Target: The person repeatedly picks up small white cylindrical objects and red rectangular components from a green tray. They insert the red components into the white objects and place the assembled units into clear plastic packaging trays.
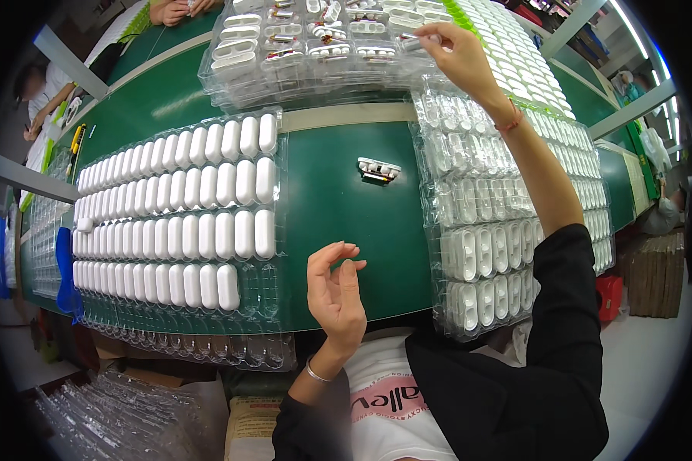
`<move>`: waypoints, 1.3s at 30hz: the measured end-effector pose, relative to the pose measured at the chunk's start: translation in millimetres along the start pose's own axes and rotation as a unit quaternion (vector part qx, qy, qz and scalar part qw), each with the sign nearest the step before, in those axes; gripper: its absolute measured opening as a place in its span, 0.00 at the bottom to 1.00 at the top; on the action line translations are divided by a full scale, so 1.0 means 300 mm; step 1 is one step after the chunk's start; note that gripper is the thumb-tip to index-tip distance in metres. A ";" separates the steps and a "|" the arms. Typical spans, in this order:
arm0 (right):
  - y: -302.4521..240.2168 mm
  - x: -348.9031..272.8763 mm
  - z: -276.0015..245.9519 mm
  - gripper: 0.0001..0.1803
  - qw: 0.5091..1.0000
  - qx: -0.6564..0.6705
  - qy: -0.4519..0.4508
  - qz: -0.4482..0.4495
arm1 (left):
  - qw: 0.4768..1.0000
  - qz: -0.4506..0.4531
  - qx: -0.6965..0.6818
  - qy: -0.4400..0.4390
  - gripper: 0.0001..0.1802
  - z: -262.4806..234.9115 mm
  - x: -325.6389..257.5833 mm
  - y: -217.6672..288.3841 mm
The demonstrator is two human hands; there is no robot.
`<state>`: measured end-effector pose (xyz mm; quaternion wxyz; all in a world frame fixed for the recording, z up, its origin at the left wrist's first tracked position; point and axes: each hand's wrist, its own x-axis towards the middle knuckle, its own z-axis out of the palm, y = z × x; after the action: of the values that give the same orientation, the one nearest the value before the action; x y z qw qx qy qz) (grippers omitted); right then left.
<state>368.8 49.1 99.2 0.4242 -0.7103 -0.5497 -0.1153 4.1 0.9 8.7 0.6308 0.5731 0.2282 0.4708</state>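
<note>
My left hand (336, 296) is held over the near part of the green table, its fingers loosely curved and the thumb apart from them, with nothing in it. My right hand (461, 61) reaches far forward over the right end of a clear parts tray (315, 81). Its thumb and fingers come together there, beside a small pale piece I cannot make out clearly. In that tray lie white shells and small parts with wires. Between my hands, alone on the table, lies a small white part assembly (379, 169) with dark and reddish bits along its near side.
A clear tray of white oval cases (207, 234) fills the left. Stacked clear trays (469, 200) with open white shells stand right, under my right arm. Green-edged trays (507, 54) lie beyond. A blue strip (64, 269) hangs at the left edge. Other people sit across and left.
</note>
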 end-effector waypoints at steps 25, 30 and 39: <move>-0.368 -0.201 0.026 0.13 0.717 0.571 -0.305 0.259 | 1.000 -0.019 -0.006 -0.013 0.07 -0.002 -0.001 -0.016; -0.473 -0.396 0.051 0.15 0.602 0.615 -0.361 0.360 | 1.000 -0.018 -0.026 0.000 0.12 0.000 -0.004 -0.006; -0.505 -0.459 0.091 0.13 0.545 0.615 -0.400 0.406 | 0.998 0.053 0.034 0.026 0.28 -0.008 -0.006 -0.018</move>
<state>176.6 -19.7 67.6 0.4953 -0.3956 -0.2516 0.7314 3.0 1.2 2.6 0.5789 0.5935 0.2296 0.5098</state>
